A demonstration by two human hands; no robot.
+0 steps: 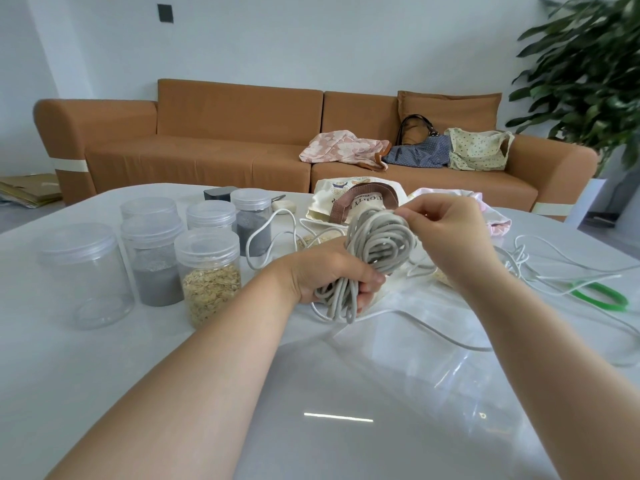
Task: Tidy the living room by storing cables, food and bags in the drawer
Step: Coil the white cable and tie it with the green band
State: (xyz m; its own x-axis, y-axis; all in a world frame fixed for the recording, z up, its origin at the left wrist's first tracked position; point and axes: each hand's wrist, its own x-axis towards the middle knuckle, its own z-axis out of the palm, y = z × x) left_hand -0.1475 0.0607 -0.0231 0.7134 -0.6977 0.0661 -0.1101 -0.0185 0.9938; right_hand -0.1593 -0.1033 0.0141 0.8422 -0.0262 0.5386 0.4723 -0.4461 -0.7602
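So that the loops cannot spring apart, my left hand (pixel 332 275) grips the grey cable coil (pixel 377 244) by its lower end, while my right hand (pixel 446 230) pinches a turn at its top. Left of the coil stand lidded jars: the oat jar (pixel 211 278) part-filled, the powder jar (pixel 156 271) half grey, the empty jar (pixel 86 275) furthest out.

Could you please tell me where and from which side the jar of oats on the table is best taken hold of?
Grip the oat jar around its straight wall below the lid, coming from the near side: it stands upright, other jars crowd its back and left, and its front faces bare table.
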